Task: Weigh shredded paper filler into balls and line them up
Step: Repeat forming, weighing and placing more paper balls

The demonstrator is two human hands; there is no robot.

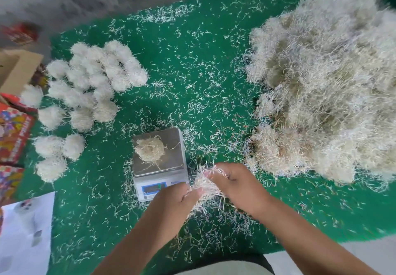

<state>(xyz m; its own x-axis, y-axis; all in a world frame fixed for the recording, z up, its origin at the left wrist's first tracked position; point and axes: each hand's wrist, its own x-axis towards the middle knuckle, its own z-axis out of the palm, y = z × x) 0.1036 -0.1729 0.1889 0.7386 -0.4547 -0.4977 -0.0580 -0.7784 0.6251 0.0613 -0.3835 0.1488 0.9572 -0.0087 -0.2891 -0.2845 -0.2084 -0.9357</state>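
A small digital scale (171, 146) stands on the green mat, with a loose clump of shredded paper (149, 149) on its steel pan. Just right of the scale, my left hand (177, 197) and my right hand (233, 183) both pinch a tuft of shredded paper (205, 185) between them. A big heap of shredded paper filler (327, 86) fills the right side. Several finished white balls (92, 81) lie in rows at the left, with three more (57, 154) nearer the front.
Loose shreds litter the green mat (192, 60) everywhere. Colourful printed boxes (12, 133) and a cardboard box (17, 69) crowd the left edge. A white sheet (25, 232) lies at the front left corner.
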